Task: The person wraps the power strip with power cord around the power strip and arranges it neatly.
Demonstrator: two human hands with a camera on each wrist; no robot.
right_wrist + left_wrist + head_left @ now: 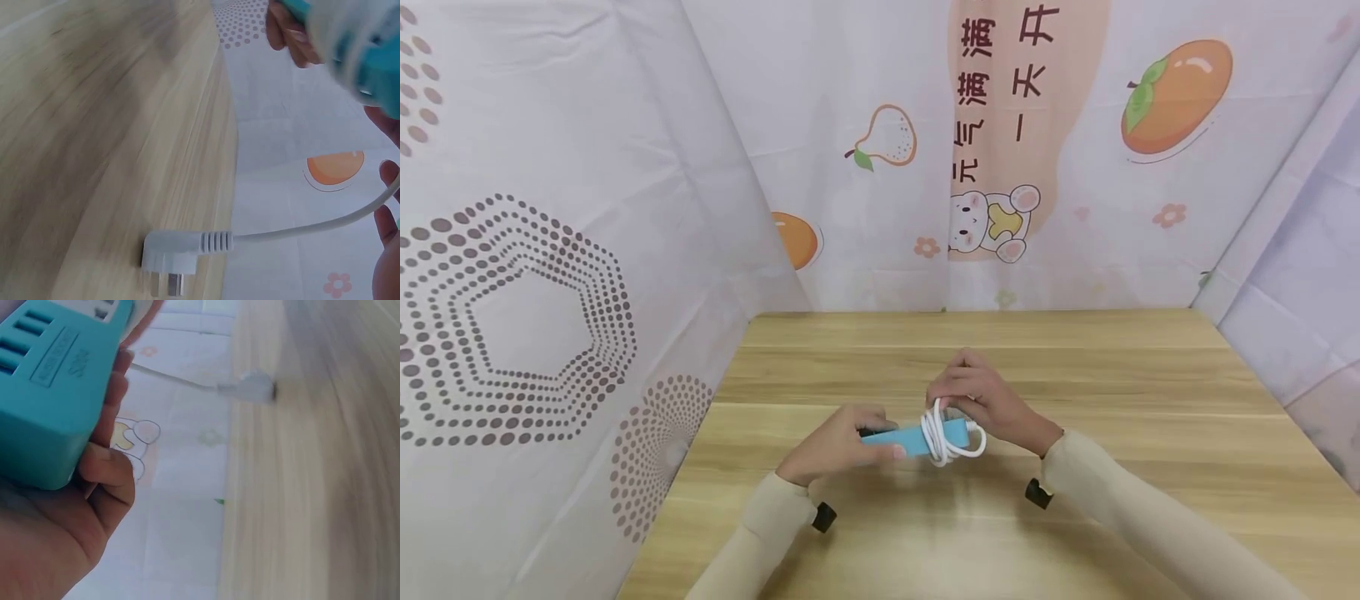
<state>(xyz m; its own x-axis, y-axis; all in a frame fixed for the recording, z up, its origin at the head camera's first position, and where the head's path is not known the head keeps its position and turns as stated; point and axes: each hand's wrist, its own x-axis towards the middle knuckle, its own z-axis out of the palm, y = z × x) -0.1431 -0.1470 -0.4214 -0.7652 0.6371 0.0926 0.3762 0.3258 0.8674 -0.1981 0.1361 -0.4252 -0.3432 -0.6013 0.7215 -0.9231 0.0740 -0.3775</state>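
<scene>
My left hand (838,446) grips one end of a blue power strip (910,442), held above the table. In the left wrist view the fingers curl round the strip's lower side, and dark slots show on the blue casing (62,406). White cord (936,437) is wound in several loops about the strip's other end. My right hand (988,404) pinches the cord at the top of those loops. From the right hand a length of cord (306,227) runs to a white plug (169,251) with metal prongs, which hangs free. In the right wrist view the loops are blurred.
Under both hands lies a wood-grain table (1075,358). Patterned white curtains (865,233) stand along its back and left side, with another at the right (1300,275). A small black device (1039,493) sits at each wrist.
</scene>
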